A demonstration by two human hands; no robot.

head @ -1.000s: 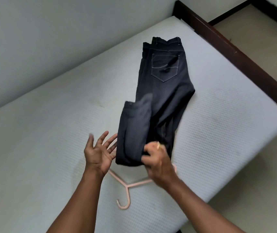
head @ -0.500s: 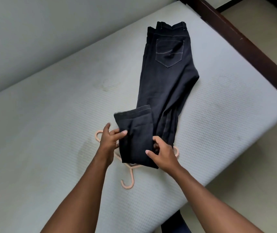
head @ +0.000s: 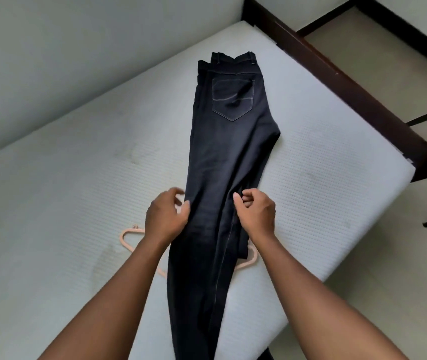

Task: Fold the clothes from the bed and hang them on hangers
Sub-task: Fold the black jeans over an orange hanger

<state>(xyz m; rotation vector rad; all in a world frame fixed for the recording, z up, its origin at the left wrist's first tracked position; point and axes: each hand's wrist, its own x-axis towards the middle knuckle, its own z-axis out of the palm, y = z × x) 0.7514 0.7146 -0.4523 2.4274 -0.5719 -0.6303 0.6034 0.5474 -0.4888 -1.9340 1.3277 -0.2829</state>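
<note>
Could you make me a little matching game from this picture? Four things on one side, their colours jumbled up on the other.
Things:
1. jeans
2. hanger
3. mattress
4. bed frame

Colours:
A. white
B. dark brown
C. dark navy
D. pale pink

Pairs: 1-C, 2-D, 3-A, 4-B
</note>
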